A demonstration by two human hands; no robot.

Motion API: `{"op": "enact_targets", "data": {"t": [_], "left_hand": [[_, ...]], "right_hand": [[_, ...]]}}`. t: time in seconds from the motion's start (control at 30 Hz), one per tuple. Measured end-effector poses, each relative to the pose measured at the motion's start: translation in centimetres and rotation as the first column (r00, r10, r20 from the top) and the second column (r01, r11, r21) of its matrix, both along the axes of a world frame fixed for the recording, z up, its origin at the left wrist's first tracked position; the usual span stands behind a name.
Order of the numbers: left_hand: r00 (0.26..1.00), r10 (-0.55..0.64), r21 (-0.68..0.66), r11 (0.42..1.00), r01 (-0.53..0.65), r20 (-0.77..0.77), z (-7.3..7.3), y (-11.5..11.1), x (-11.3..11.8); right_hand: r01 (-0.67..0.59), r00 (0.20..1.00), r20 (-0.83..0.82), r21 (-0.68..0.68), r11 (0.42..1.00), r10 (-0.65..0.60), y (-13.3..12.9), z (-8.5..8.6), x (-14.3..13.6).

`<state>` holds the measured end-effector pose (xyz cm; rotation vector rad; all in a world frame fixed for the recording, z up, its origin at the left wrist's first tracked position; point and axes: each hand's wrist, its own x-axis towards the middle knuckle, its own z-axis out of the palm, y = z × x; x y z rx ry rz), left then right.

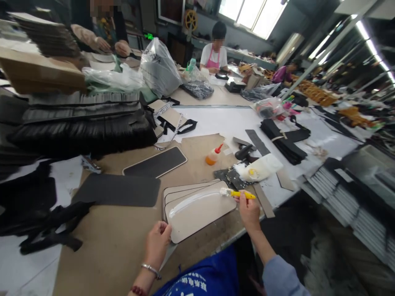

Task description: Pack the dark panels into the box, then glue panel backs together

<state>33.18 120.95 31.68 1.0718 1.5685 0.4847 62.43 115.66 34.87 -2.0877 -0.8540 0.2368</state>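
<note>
In my right hand (pixel 248 210) is a yellow-handled brush (pixel 242 195), its white-coated bristles resting on the right end of a beige rounded panel (pixel 200 222). A curved streak of wet white glue (pixel 194 200) runs along that panel's upper side. Several like panels with dark edges lie fanned out beneath it. My left hand (pixel 158 240) has its fingers closed at the panel's lower left edge. Beyond my right hand lies a white container (pixel 262 167) smeared with white glue. A small bottle (pixel 212 156) with orange liquid and a red nozzle stands past the stack.
A dark grey panel (pixel 117 190) and a beige-bordered one (pixel 156 162) lie to the left. Tall stacks of black pieces (pixel 83 123) stand behind them. Black straps (pixel 55 230) sprawl at far left. Two co-workers (pixel 216 53) and another person sit or stand across the tables.
</note>
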Motion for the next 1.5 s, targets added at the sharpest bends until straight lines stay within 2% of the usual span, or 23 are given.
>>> {"op": "enact_targets", "data": {"t": [0.07,0.13,0.23,0.33,0.4,0.5,0.53,0.6,0.7,0.8,0.87,0.93,1.0,1.13,1.2,1.27,1.37,1.43,1.5], "left_hand": [[1.0,-0.014,0.005,1.0,0.014,0.002,0.0,0.0,-0.2],[1.0,-0.024,0.004,1.0,0.024,0.008,-0.1,0.1,-0.3],[0.999,-0.041,0.007,0.999,0.041,0.007,0.1,0.5,-0.2],[0.999,-0.052,0.013,0.999,0.052,0.0,0.0,1.3,0.0],[0.999,-0.049,0.01,0.999,0.048,0.025,-0.4,1.8,0.0],[0.996,-0.049,-0.006,0.999,0.05,0.079,-1.1,2.2,-0.2],[0.994,-0.048,-0.015,0.999,0.049,0.095,-1.2,2.2,-0.2],[0.992,-0.021,-0.033,0.999,0.026,0.123,-1.1,2.2,-0.2],[0.989,0.036,-0.051,0.998,-0.029,0.143,-0.4,2.1,0.1],[0.99,0.062,-0.055,0.997,-0.056,0.123,0.3,2.1,0.4],[0.993,0.066,-0.049,0.997,-0.062,0.095,0.5,2.0,0.6],[0.996,0.059,-0.032,0.998,-0.057,0.069,0.4,1.8,0.6],[0.998,0.041,-0.011,0.999,-0.041,0.047,0.2,1.6,0.5],[1.0,0.017,0.008,1.0,-0.017,-0.019,0.0,1.3,0.5],[0.999,0.025,0.01,1.0,-0.025,-0.042,0.3,1.3,0.8],[0.997,0.041,0.001,0.999,-0.041,-0.068,0.8,1.2,1.2],[0.992,0.075,-0.025,0.997,-0.078,-0.104,1.7,1.0,2.0],[0.99,0.098,-0.029,0.994,-0.101,-0.106,2.1,0.9,2.3],[0.988,0.111,-0.024,0.993,-0.114,-0.105,2.2,0.7,2.5]], "right_hand": [[-0.097,0.966,0.241,-0.017,0.995,0.098,-0.8,0.6,-0.3],[-0.201,0.883,0.417,-0.075,0.977,0.214,-1.7,1.0,-1.6],[-0.295,0.794,0.5,-0.18,0.938,0.346,-2.7,1.1,-5.6],[-0.375,0.776,0.475,-0.182,0.909,0.415,-2.8,1.2,-11.2],[-0.479,0.797,0.359,-0.116,0.87,0.487,-2.3,1.7,-14.7],[-0.618,0.777,0.171,0.021,0.786,0.606,-1.4,2.8,-17.1],[-0.618,0.783,0.133,0.059,0.784,0.607,-1.2,3.1,-16.9],[-0.549,0.835,0.095,0.102,0.83,0.541,-1.1,3.5,-15.0],[-0.418,0.901,0.166,0.081,0.905,0.401,-1.6,3.3,-10.1],[-0.365,0.881,0.328,0.015,0.931,0.34,-3.0,2.8,-5.6],[-0.36,0.856,0.384,-0.037,0.932,0.346,-4.1,2.4,-4.2],[-0.375,0.843,0.391,-0.066,0.925,0.37,-4.9,2.1,-4.6],[-0.417,0.842,0.354,-0.049,0.908,0.406,-5.2,2.0,-6.6],[-0.586,0.809,0.118,0.086,0.805,0.576,-4.6,2.6,-11.0],[-0.618,0.783,0.025,0.149,0.772,0.622,-4.3,3.0,-11.1],[-0.571,0.818,0.045,0.174,0.802,0.573,-4.1,3.1,-9.0],[-0.445,0.887,0.223,0.175,0.878,0.404,-3.2,2.5,-3.7],[-0.412,0.877,0.335,0.153,0.898,0.345,-2.2,1.6,-0.5],[-0.43,0.837,0.423,0.113,0.896,0.348,-1.1,0.6,1.2]]}}
